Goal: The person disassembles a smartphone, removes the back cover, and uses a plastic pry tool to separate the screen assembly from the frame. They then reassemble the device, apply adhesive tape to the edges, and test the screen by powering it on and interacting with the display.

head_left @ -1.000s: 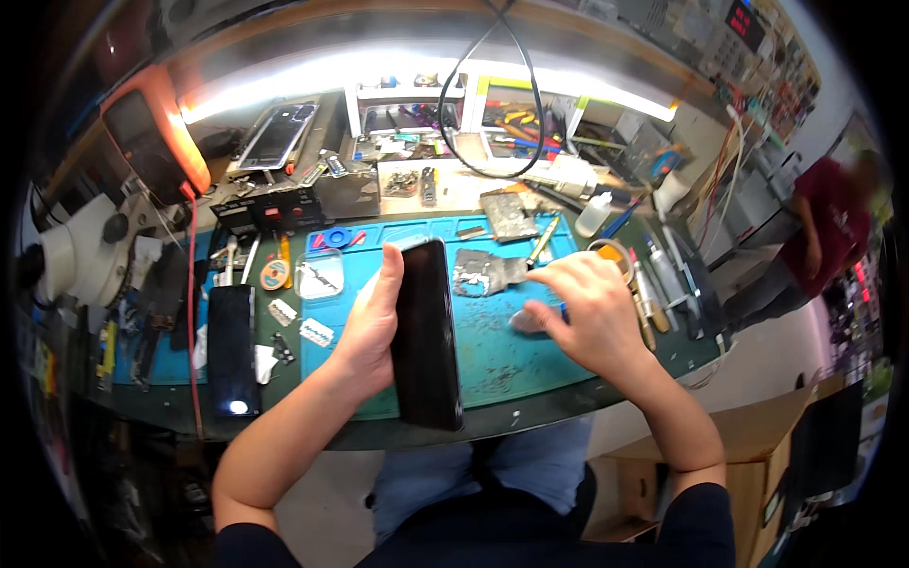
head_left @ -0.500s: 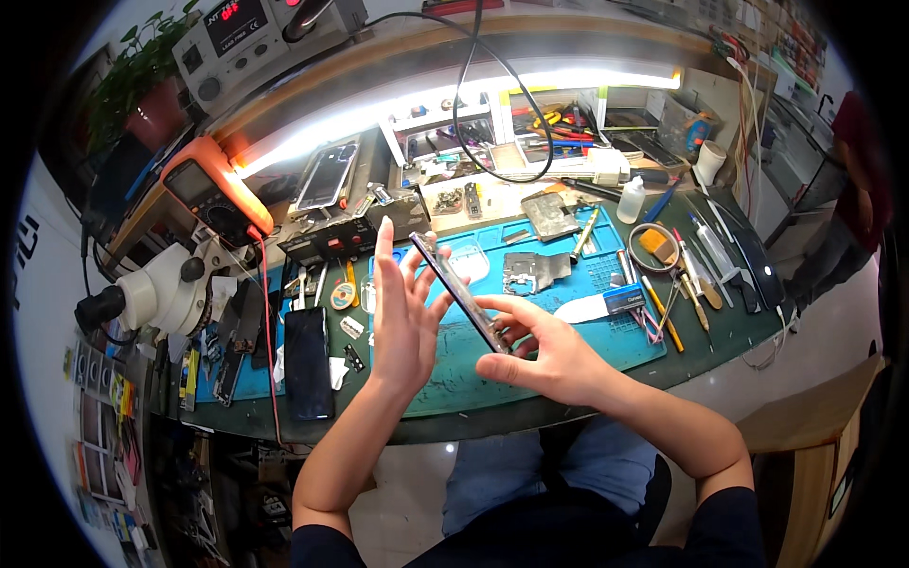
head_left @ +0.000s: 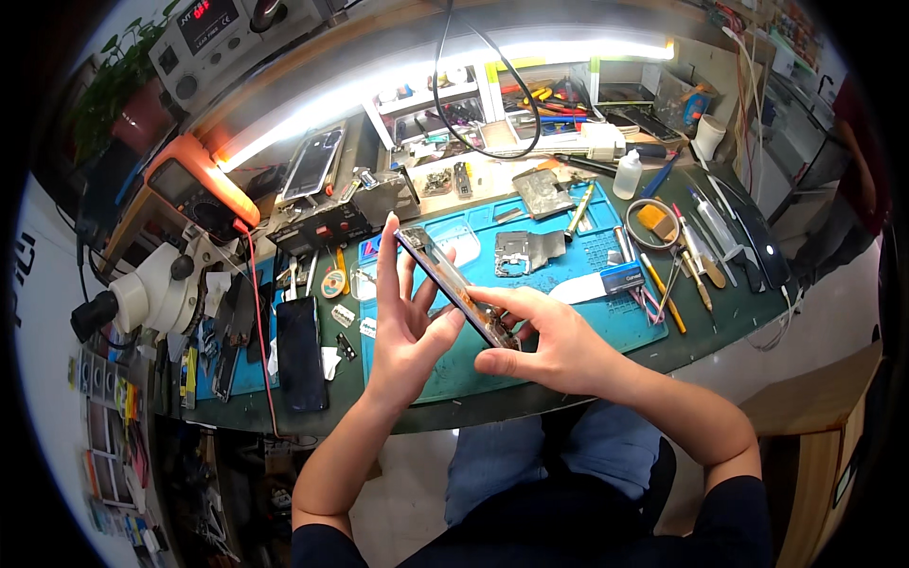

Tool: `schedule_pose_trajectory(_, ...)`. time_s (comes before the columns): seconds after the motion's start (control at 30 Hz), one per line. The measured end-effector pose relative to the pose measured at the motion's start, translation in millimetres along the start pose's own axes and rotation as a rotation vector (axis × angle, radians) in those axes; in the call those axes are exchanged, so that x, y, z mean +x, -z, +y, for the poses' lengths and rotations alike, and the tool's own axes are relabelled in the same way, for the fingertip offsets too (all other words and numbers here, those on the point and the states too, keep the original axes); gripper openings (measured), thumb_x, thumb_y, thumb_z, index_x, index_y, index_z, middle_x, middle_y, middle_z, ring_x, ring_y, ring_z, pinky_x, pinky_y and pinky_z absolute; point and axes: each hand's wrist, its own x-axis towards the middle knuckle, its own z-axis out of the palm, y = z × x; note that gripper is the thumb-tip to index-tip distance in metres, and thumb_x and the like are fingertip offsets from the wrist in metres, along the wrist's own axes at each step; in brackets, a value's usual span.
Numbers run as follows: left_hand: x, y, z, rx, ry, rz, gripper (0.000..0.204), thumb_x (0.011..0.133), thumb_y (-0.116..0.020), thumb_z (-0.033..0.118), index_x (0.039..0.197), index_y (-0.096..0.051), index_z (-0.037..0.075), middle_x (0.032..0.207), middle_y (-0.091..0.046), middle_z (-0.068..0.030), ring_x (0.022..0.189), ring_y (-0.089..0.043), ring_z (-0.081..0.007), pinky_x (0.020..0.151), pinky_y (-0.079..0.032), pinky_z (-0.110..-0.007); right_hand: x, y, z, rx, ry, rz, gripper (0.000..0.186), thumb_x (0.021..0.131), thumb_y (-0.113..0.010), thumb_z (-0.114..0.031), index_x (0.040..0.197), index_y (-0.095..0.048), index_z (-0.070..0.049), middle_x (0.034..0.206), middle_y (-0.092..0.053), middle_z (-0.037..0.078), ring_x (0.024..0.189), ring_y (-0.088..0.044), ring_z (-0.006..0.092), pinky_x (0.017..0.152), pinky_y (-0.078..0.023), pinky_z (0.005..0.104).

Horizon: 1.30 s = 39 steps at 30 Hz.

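A tilted phone [head_left: 440, 276], with orange and metallic internals showing on its right-facing side, is held over the blue mat [head_left: 454, 377]. My left hand [head_left: 407, 336] grips its left edge, thumb against it and index finger raised along the top end. My right hand [head_left: 549, 346] has its fingers and thumb around the lower end. Beyond the phone are a clear container [head_left: 456, 240] and dark, bent metal sheet pieces [head_left: 525, 252]. A blue-and-white packet [head_left: 622, 278] lies to the right of my hands. Another black phone [head_left: 301, 355] lies on the bench at left.
A microscope [head_left: 166, 293], orange multimeter [head_left: 194, 189] and black metal device [head_left: 322, 227] crowd the left. A dropper bottle [head_left: 627, 175], magnifier ring [head_left: 653, 222] and hand tools fill the right. A black cable loop [head_left: 485, 151] hangs overhead. Another person [head_left: 857, 161] stands at far right.
The phone has turned from screen up in my left hand to edgewise. My right hand has moved left onto it. My left thumb has now pressed onto its edge. The view has shifted.
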Motion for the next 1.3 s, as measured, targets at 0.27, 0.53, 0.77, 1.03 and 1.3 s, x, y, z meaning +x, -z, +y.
schedule_pose_trajectory(0.27,-9.9,-5.5,-5.0,0.01,0.052,0.011,0.1,0.084,-0.056,-0.007,0.162,0.004,0.014,0.161,-0.024,-0.0232,0.148,-0.037,-0.0361,0.115,-0.043,-0.049,0.6,-11.6,4.1,-0.172,0.069,0.171,0.083,0.084,-0.079,-0.053,0.144,-0.052,-0.002,0.122,-0.062,0.019,0.112,-0.061,0.0349,0.098,-0.049,0.0419)
schedule_pose_trajectory(0.53,-18.9,-1.6,-14.0,-0.012,0.072,-0.025,0.091,0.074,-0.044,-0.011,0.157,-0.011,0.006,0.16,-0.031,-0.0244,0.148,-0.038,-0.0353,0.121,-0.036,-0.05,-3.1,-27.4,9.7,-0.253,0.113,0.227,0.088,0.078,-0.086,-0.039,0.144,-0.047,0.004,0.13,-0.058,0.02,0.121,-0.055,0.0355,0.105,-0.045,0.0438)
schedule_pose_trajectory(0.77,-17.9,0.1,-12.9,0.055,0.115,0.041,0.094,0.07,-0.048,-0.004,0.158,-0.014,0.003,0.158,-0.034,-0.0242,0.144,-0.042,-0.0345,0.119,-0.038,-0.048,-3.2,-30.2,10.7,-0.313,0.202,0.312,0.083,0.076,-0.088,-0.034,0.142,-0.049,0.0,0.129,-0.059,0.018,0.122,-0.055,0.036,0.105,-0.044,0.044)
schedule_pose_trajectory(1.03,-31.8,17.4,-23.4,-0.106,0.177,0.025,0.087,0.085,-0.064,-0.002,0.157,-0.015,0.005,0.15,-0.042,-0.0181,0.137,-0.048,-0.0288,0.116,-0.039,-0.045,-8.4,-28.0,13.5,-0.107,0.148,0.368,0.074,0.077,-0.087,-0.033,0.131,-0.048,0.0,0.119,-0.059,0.019,0.115,-0.055,0.035,0.099,-0.047,0.0436)
schedule_pose_trajectory(1.3,-35.0,30.6,-15.8,0.135,0.109,-0.003,0.085,0.09,-0.078,0.018,0.152,-0.022,0.002,0.14,-0.049,-0.0148,0.131,-0.053,-0.0256,0.11,-0.045,-0.044,-7.0,0.9,3.1,-0.211,0.241,0.185,0.065,0.084,-0.082,-0.039,0.133,-0.058,-0.003,0.125,-0.063,0.012,0.115,-0.058,0.0255,0.098,-0.047,0.0364)
